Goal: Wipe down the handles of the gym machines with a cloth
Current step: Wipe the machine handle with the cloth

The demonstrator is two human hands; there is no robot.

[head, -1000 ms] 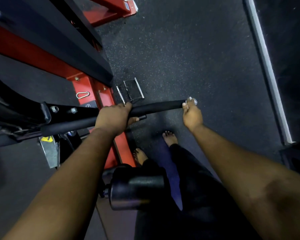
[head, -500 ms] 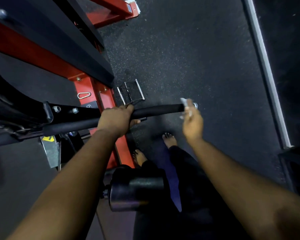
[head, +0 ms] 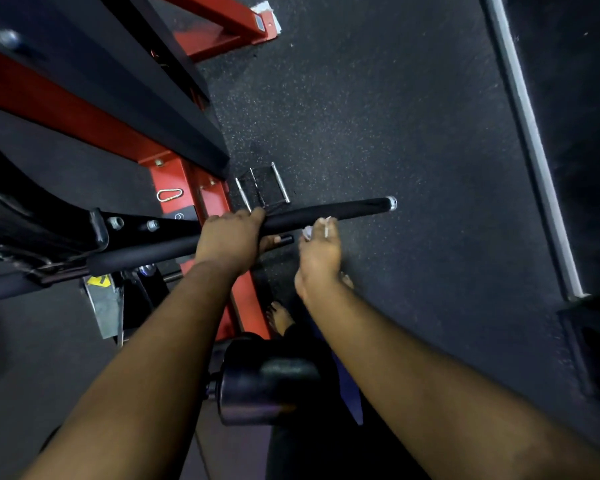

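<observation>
A gym floor is showing here. Dark speckled rubber flooring (head: 378, 98) is spreading across the right and far side. A red and black machine frame (head: 187, 188) is standing at the left, with a long black padded bar (head: 326, 213) reaching rightward from it. A metal cable handle (head: 262, 185) is lying on the floor beyond it, and a black roller pad (head: 267, 379) is sitting near.

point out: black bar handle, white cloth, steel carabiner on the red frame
black bar handle (head: 329, 213), head view, on the grip between the two hands
white cloth (head: 307, 231), head view, on the bit showing at the right hand's fingers
steel carabiner (head: 169, 195), head view, on its loop
</observation>
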